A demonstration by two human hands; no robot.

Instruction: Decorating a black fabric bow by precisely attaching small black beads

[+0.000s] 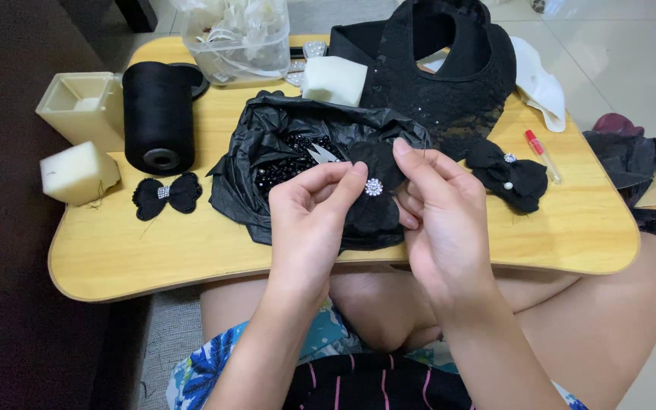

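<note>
Two hands pinch one black fabric bow [373, 199] with a rhinestone centre [373, 187] over the wooden lap table [191, 258]: left hand [309, 220] and right hand [442, 216] both closed on it, possibly with thread. Black plastic bag [267, 144] of beads lies just behind.

The right hand [438, 220] hides the black fabric bow's [373, 201] right half.

My yellow lap table [571, 235]: thread spool [159, 114], foam blocks [77, 173] at left edge; black bag [267, 144] centre; garment [449, 68] at far edge.
</note>
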